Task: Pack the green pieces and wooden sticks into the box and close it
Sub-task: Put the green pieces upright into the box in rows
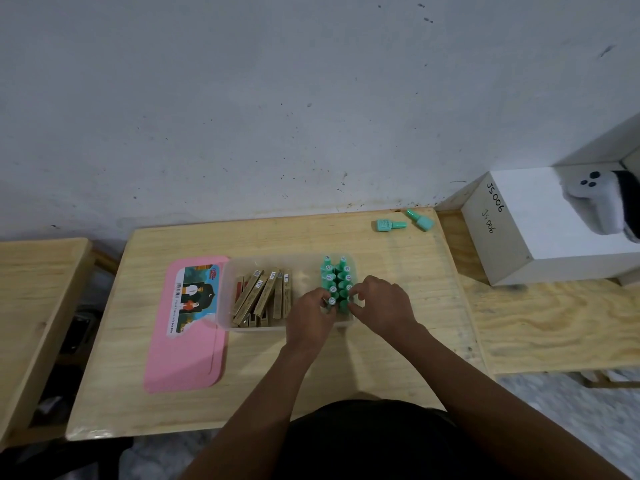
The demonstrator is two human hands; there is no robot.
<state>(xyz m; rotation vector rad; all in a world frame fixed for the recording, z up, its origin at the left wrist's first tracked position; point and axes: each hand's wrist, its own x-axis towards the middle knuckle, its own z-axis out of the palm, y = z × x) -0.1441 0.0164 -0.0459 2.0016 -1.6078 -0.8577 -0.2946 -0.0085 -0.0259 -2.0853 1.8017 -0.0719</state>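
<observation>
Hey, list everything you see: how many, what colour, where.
clear plastic box: one, see-through, wooden table centre
brown wooden sticks: several, brown-gold, box's left half
upright green plastic pieces: about ten, mint, box's right half
loose green plastic pieces: two, mint, table's far right
flat pink lid: one, pink, left of box
white cardboard box: one, white, right bench
white device: one, white, atop it
left hand: one, pinching a near upright piece
right hand: one, pinching its neighbour

Light: dim, flat, cool — no glare. Shadows: soft and faint on the desk (277, 237), darker beneath the white box (519, 220). Sharpness: fair mid-frame, smeared toward corners. Distortion: wide-angle — desk edges and wall (242, 98) base bow.
</observation>
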